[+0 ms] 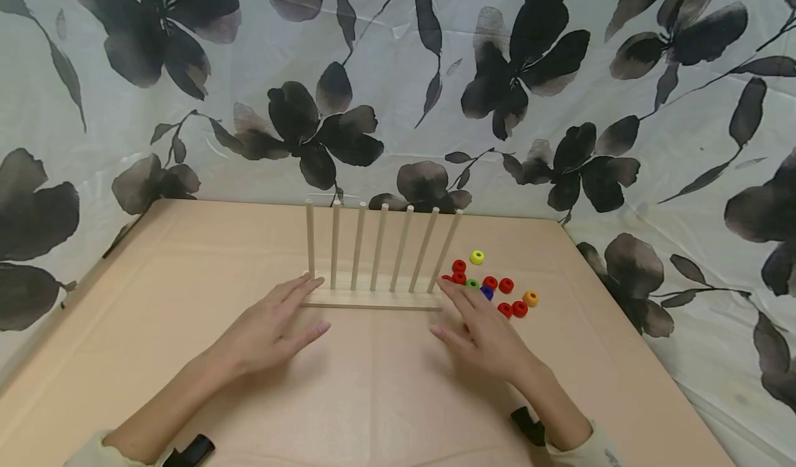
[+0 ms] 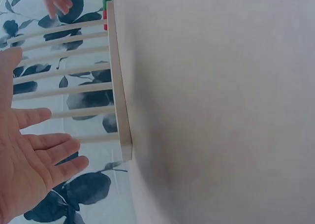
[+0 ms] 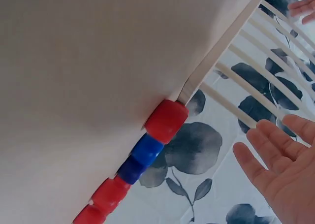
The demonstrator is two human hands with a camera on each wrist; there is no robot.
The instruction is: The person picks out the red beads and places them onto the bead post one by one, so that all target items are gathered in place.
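Observation:
A pale wooden rack (image 1: 373, 301) with a flat base and several upright pegs (image 1: 378, 246) in a row stands on the table; its pegs are bare. My left hand (image 1: 267, 332) is at the base's left end, fingers extended and thumb spread. At the opposite end is my right hand (image 1: 491, 339), its fingers straight too, overlapping some beads in the head view. Neither palm holds anything, as the left wrist view of the left hand (image 2: 29, 160) and the right wrist view of the right hand (image 3: 290, 170) show.
Right of the rack lie loose beads: several red beads (image 1: 506, 285), a yellow bead (image 1: 477, 257), an orange bead (image 1: 531, 298), a green bead (image 1: 472, 284) and a blue bead (image 1: 487, 292). Behind the tan table (image 1: 218, 246) hangs a floral cloth (image 1: 410, 66).

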